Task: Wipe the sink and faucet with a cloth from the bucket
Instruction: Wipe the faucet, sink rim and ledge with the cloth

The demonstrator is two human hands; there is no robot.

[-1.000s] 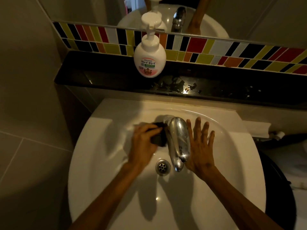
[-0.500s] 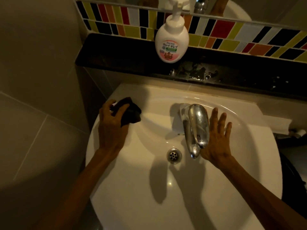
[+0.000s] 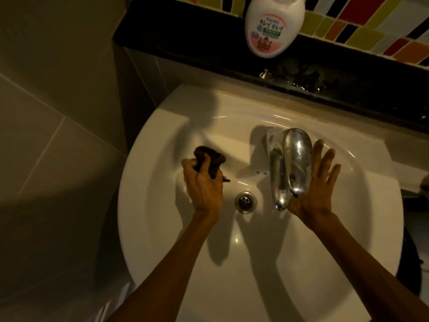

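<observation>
A white round sink (image 3: 290, 270) fills the middle of the view, with a metal drain (image 3: 245, 202) at its bottom. A chrome faucet (image 3: 294, 159) arches over the basin from the back. My left hand (image 3: 204, 189) is shut on a dark crumpled cloth (image 3: 209, 159) and presses it against the basin's left inner wall. To the right of the faucet my right hand (image 3: 318, 184) is open, fingers spread, its thumb side against the spout. No bucket is in view.
A white soap pump bottle (image 3: 274, 24) stands on the black ledge (image 3: 185, 43) behind the sink, under coloured tiles (image 3: 362, 26). Small glinting objects (image 3: 297, 77) lie on the ledge. A tiled wall (image 3: 58, 112) closes the left side.
My left hand carried the cloth from beside the faucet out to the sink's left rim, then down into the left of the basin. My right hand stayed by the faucet. The camera tilted down.
</observation>
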